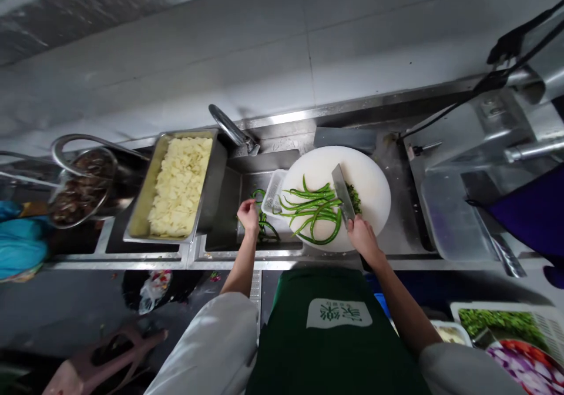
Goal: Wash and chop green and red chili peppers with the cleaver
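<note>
My right hand is closed round the handle of a cleaver, whose blade rests on a round white cutting board. Left of the blade lie several long green chili peppers in a loose bunch. Chopped green pieces sit on its right side, partly hidden by the blade. Over the sink, my left hand has its fingers curled together; what they hold, if anything, is too small to make out. More green peppers lie in the sink beside it, near a white plastic basket partly under the board.
A deep metal pan of pale slices stands left of the sink, below a faucet. Further left is a pot of dark food. A clear plastic container and another knife are at right. Someone's blue sleeve shows far left.
</note>
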The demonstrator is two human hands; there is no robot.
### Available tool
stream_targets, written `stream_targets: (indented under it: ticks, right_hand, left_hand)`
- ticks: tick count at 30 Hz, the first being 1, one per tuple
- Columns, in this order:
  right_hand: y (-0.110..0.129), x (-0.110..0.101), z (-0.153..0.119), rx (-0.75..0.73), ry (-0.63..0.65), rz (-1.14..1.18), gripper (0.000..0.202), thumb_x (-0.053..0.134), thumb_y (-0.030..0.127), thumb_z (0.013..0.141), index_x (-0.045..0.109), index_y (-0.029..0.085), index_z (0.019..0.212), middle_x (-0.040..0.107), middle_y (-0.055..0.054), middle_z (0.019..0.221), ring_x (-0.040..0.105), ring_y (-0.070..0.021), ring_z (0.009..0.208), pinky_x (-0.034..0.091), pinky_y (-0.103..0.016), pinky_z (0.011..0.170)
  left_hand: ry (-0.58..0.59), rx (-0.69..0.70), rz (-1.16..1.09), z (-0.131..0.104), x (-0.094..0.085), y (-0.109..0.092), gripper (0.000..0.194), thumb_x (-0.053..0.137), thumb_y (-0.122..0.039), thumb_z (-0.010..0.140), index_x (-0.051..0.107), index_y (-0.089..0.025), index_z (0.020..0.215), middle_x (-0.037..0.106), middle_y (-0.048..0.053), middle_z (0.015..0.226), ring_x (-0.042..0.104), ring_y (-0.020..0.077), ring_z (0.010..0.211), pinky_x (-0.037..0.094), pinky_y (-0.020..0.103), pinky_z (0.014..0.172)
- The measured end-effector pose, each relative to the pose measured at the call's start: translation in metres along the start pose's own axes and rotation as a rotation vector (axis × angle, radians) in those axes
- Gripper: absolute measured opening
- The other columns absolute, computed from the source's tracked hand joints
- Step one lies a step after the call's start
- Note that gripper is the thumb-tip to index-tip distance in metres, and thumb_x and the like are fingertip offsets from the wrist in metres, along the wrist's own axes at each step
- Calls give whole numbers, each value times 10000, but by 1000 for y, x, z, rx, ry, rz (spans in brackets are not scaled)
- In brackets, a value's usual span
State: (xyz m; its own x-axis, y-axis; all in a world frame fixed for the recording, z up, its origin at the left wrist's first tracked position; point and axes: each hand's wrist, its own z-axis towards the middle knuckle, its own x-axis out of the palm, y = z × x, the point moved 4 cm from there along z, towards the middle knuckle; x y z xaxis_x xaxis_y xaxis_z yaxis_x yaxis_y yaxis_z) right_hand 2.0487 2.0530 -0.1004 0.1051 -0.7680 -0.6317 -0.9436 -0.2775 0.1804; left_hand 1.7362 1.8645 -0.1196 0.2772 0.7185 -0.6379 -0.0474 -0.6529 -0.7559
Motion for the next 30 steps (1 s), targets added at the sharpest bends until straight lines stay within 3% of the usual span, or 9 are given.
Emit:
stream_targets:
  ticks: [3, 5, 8, 11, 14, 17, 20, 23, 30]
  right_hand:
    - [1, 0, 0, 17, 7, -21, 319, 344, 290, 1016, 555, 115, 1180, 694, -178, 1036, 675, -268, 985, 430, -300, 788]
    - [3, -1, 0, 16, 3, -40, 318, 338, 283, 1016, 547, 111, 1184, 695, -177, 1033, 674, -268, 984, 432, -300, 784]
    - [8, -2, -2, 8, -9, -67, 314, 322, 260, 1017, 536, 107, 1187, 697, -170, 1034, 672, -261, 984, 437, -298, 783]
    - [12, -1, -3, 7, -18, -79, 317, 309, 244, 1018, 530, 100, 1194, 696, -174, 1039, 673, -255, 989, 440, -295, 786]
    - [9, -1, -3, -2, -27, -71, 314, 311, 249, 1019, 530, 103, 1190, 693, -179, 1055, 675, -258, 990, 440, -298, 786]
    - [4, -2, -4, -12, -39, -40, 305, 330, 265, 1017, 533, 113, 1186, 695, -175, 1063, 677, -263, 1002, 440, -300, 794]
    - [3, 0, -7, -2, -28, -12, 304, 335, 261, 1014, 541, 113, 1183, 699, -176, 1052, 678, -266, 1011, 443, -303, 812]
    - [10, 2, -13, -20, -21, -16, 320, 326, 232, 1005, 532, 92, 1206, 702, -192, 1031, 685, -277, 993, 452, -317, 815]
    - [6, -5, -10, -36, -21, -19, 325, 316, 220, 1003, 552, 108, 1197, 703, -195, 1042, 685, -279, 1008, 462, -326, 836]
  left_hand:
    - [-13, -42, 98, -16, -29, 13, 254, 447, -296, 878, 652, -146, 887, 659, 59, 805, 627, 184, 788, 525, 330, 771]
    - [107, 86, 150, -37, -20, -7, 289, 419, -325, 916, 655, -162, 948, 680, 85, 915, 641, 202, 889, 522, 365, 860]
    - [491, 423, 285, -79, 36, -61, 446, 459, -435, 937, 567, -176, 1283, 606, 149, 1297, 544, 273, 1242, 429, 436, 1062]
    - [823, 681, 558, -118, 105, -96, 1077, 667, -641, 743, 232, -57, 1537, 222, 260, 1598, 141, 419, 1499, 203, 572, 1188]
    - [997, 776, 838, -134, 149, -93, 1363, 766, -694, 576, 105, -29, 1565, 27, 280, 1625, -72, 463, 1498, 12, 658, 1179]
    - [1016, 801, 949, -121, 161, -79, 1401, 830, -619, 535, 51, -117, 1586, -35, 228, 1641, -145, 460, 1487, -32, 669, 1170]
    - [1035, 787, 999, -94, 161, -71, 1415, 852, -560, 543, -4, -132, 1585, 35, 250, 1636, -62, 476, 1495, 5, 688, 1157]
    - [1093, 768, 1005, -75, 161, -71, 1352, 842, -502, 585, 28, -78, 1578, 240, 299, 1575, 196, 487, 1455, 117, 663, 1157]
    - [1050, 701, 910, -93, 164, -72, 953, 662, -380, 800, 219, 56, 1522, 412, 349, 1431, 406, 476, 1328, 260, 591, 1134]
